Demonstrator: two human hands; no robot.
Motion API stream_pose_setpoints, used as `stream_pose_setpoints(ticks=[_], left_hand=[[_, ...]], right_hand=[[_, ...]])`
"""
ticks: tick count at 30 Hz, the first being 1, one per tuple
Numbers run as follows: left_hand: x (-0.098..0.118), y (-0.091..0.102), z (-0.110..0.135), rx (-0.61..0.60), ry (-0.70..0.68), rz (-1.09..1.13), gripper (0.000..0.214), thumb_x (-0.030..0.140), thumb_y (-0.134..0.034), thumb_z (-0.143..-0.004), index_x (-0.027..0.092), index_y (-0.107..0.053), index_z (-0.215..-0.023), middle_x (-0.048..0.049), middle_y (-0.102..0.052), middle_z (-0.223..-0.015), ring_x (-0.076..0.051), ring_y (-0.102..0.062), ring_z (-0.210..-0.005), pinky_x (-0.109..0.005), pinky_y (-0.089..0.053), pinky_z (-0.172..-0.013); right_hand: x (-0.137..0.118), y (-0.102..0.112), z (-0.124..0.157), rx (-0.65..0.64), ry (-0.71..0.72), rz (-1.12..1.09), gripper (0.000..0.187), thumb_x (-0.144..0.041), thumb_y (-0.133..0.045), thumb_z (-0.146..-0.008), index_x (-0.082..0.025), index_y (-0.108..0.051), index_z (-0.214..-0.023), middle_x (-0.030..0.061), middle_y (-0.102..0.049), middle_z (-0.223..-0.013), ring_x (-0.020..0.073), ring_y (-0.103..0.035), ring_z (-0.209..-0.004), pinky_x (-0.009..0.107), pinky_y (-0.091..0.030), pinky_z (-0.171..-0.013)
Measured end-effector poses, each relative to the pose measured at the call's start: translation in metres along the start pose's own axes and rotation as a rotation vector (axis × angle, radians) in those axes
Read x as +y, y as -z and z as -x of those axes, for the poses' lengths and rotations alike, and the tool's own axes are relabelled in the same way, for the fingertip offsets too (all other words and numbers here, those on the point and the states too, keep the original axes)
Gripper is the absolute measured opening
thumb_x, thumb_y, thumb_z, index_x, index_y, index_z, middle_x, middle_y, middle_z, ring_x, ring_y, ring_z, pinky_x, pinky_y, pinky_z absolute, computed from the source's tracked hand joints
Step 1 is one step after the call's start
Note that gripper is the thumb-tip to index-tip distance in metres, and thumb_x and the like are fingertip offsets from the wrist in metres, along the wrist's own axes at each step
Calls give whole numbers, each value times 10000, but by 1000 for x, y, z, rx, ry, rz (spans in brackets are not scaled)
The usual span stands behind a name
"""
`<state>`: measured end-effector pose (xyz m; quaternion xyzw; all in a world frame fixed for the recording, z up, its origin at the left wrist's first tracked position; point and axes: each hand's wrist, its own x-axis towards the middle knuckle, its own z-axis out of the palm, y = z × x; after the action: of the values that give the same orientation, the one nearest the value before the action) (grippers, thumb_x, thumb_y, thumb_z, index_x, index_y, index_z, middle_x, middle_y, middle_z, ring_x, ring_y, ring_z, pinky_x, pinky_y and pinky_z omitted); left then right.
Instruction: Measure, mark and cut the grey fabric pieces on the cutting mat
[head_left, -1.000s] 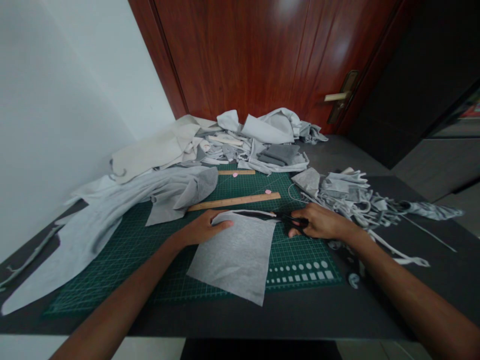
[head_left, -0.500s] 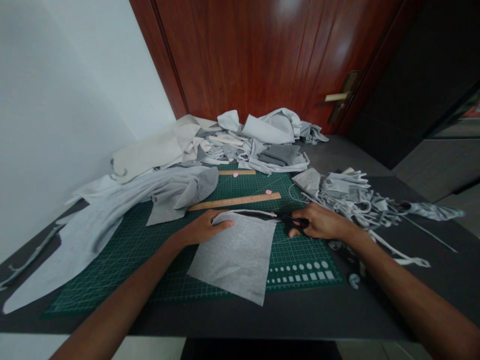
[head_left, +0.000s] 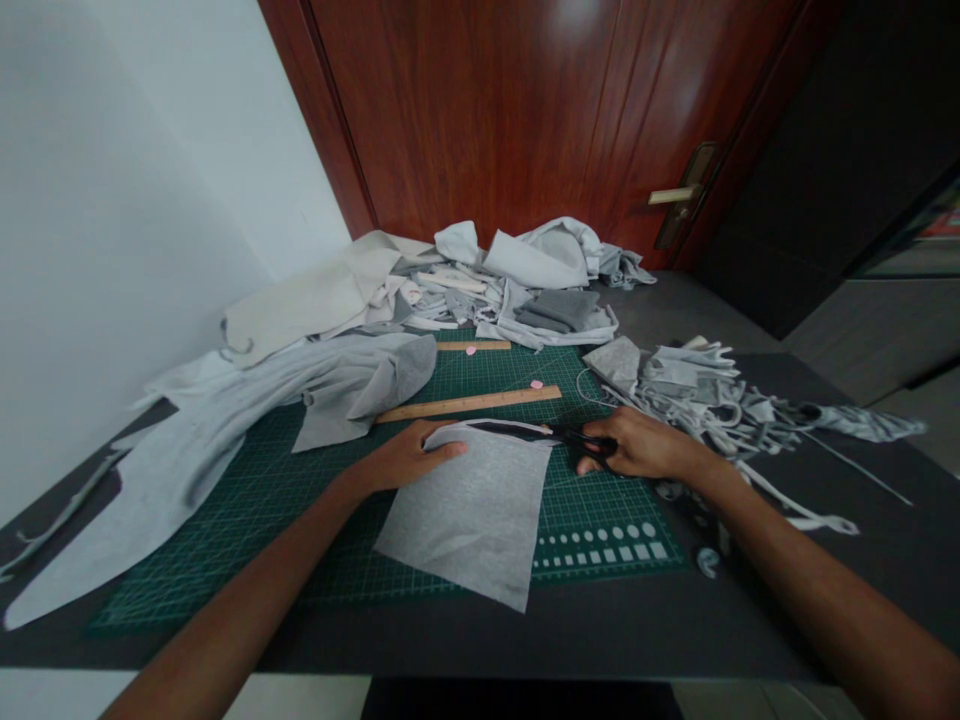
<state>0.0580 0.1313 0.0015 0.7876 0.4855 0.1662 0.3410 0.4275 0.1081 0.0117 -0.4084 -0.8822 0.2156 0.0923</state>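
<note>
My left hand (head_left: 412,455) pinches the upper left corner of a grey fabric piece (head_left: 472,515), thumb on top. In my right hand (head_left: 634,442) is a pair of black-handled scissors (head_left: 581,440), fingers wrapped through the loops. Its blades point left and lie along the fabric's top edge, where a narrow strip (head_left: 517,425) curves above them. The fabric hangs toward me over the green cutting mat (head_left: 600,505), its lower corner past the mat's front edge. Just beyond lies a wooden ruler (head_left: 472,403).
A long grey cloth (head_left: 187,450) covers the mat's left side. Fabric pieces (head_left: 540,260) are heaped at the back by the wooden door (head_left: 480,110). Scraps (head_left: 697,390) pile up on the right. A second ruler (head_left: 476,346) and small pink pieces (head_left: 537,384) lie on the mat.
Very little differs. Both hands, the scissors and the fabric hold nearly the same place; the view has shifted only slightly.
</note>
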Motion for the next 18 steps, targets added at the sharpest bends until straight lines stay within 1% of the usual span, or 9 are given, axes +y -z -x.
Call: stream_pose_setpoints(ticks=[2, 6, 9, 10, 12, 15, 18], left_hand=[[-1, 0, 0, 1, 6, -4, 488, 593, -604, -902, 268, -726, -1245, -17, -754, -1241, -273, -683, -1152, -354, -507, -1048], [-3, -1, 0, 17, 13, -23, 510, 596, -611, -896, 257, -720, -1259, -34, -744, -1259, -283, -674, -1173, -364, -494, -1064], [-2, 0, -1, 2, -17, -17, 495, 581, -605, -906, 248, -721, -1252, -38, -747, -1253, -281, -676, -1163, -368, -493, -1062], [-2, 0, -1, -15, -33, -11, 481, 574, -597, -914, 244, -726, -1240, -37, -753, -1239, -278, -681, -1148, -367, -498, -1054], [0, 1, -2, -45, -59, 3, 459, 557, -582, -929, 240, -731, -1226, -33, -764, -1207, -270, -693, -1115, -362, -509, -1035], [0, 1, -2, -39, -52, 8, 464, 551, -585, -929, 236, -724, -1241, -34, -766, -1195, -266, -696, -1101, -354, -519, -1015], [-2, 0, -2, -21, -37, 0, 483, 562, -593, -916, 238, -717, -1252, -36, -762, -1199, -272, -690, -1107, -358, -522, -1010]], right_hand=[[0, 0, 0, -12, -2, -23, 137, -123, -565, -815, -184, -626, -709, 50, -749, -719, 144, -598, -556, 246, -337, -554], [-1, 1, 0, -9, -1, -15, 145, -149, -588, -833, -181, -629, -698, 32, -709, -656, 135, -559, -525, 250, -318, -547], [0, 0, 0, -10, -5, -19, 155, -179, -600, -855, -179, -628, -703, 23, -685, -639, 129, -544, -519, 251, -315, -547], [1, -1, 0, -7, -9, -22, 178, -218, -620, -867, -180, -618, -694, 19, -671, -626, 128, -539, -518, 251, -313, -545], [3, -2, 0, 5, -19, -22, 289, -356, -679, -878, -184, -591, -663, 5, -620, -581, 128, -522, -513, 252, -307, -538], [3, -3, 1, 5, -31, -12, 435, -543, -736, -833, -190, -569, -642, -12, -568, -555, 127, -497, -509, 253, -299, -529], [0, -2, 2, -19, -44, 5, 470, -607, -749, -802, -191, -576, -667, -10, -578, -582, 128, -499, -519, 252, -295, -527]])
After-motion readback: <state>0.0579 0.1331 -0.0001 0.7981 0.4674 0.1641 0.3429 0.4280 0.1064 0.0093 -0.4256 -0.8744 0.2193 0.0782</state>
